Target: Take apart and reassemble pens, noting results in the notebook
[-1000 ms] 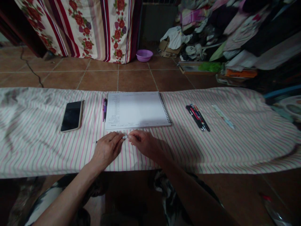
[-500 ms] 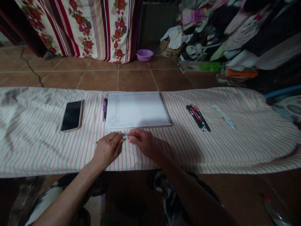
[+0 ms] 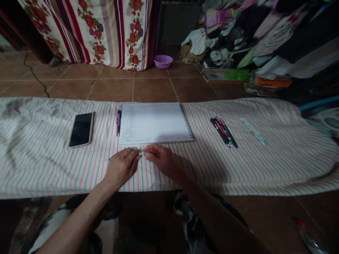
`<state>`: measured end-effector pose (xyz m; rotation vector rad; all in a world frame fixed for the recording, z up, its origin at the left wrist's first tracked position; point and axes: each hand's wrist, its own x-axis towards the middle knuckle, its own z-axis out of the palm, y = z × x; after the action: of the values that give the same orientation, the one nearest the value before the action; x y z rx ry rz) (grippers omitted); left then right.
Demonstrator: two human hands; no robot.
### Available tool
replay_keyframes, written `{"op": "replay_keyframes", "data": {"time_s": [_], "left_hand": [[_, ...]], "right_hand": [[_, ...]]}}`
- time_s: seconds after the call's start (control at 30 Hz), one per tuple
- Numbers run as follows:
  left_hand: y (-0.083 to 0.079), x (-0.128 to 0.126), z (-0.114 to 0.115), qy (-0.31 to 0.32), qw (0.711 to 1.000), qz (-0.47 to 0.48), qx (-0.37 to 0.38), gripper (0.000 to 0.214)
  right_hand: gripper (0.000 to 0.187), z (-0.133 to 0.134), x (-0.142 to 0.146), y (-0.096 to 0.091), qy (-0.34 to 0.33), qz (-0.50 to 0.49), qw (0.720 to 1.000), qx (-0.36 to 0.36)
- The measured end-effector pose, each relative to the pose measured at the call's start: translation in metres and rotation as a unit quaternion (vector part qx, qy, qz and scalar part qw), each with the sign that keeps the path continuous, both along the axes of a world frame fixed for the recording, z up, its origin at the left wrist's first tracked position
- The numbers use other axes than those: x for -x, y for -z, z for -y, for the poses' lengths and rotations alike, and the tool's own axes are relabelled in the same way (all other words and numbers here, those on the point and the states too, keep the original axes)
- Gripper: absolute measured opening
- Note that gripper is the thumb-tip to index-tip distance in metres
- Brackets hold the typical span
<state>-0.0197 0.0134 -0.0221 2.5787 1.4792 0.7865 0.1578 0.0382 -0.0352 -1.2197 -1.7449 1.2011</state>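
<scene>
Crosswise | slim pen under left grip, pinched there | right grip pinching its right end

left hand: bare | right hand: bare | forearms: bare | legwear: black-and-white, blotchy pattern

In dim light, brown floor tiles are stretching beyond the cloth-covered worktop. A floral curtain is hanging at eleven o'clock, a purple basin is sitting at twelve, heaped clothes are lying towards two, and a cable is trailing at ten.
</scene>
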Motion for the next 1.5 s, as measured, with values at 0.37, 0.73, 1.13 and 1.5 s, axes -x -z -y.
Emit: {"op": "replay_keyframes", "data": {"time_s": [0.37, 0.73, 1.13, 1.5], "left_hand": [[0.001, -0.001, 0.0, 0.008, 1.0, 0.002, -0.009, 0.019], [-0.001, 0.0, -0.001, -0.003, 1.0, 0.016, 0.006, 0.021], [-0.001, 0.0, 0.0, 0.001, 1.0, 0.008, 0.007, 0.02], [-0.003, 0.0, -0.001, -0.004, 1.0, 0.015, 0.003, 0.021]], "right_hand": [[0.014, 0.001, -0.002, -0.015, -0.015, 0.093, 0.994, -0.051], [0.018, 0.0, -0.002, -0.001, -0.005, 0.001, 1.0, 0.001], [0.02, 0.001, -0.003, -0.014, -0.025, 0.087, 0.995, -0.044], [0.015, -0.001, -0.003, -0.001, -0.006, -0.011, 1.0, 0.001]]}}
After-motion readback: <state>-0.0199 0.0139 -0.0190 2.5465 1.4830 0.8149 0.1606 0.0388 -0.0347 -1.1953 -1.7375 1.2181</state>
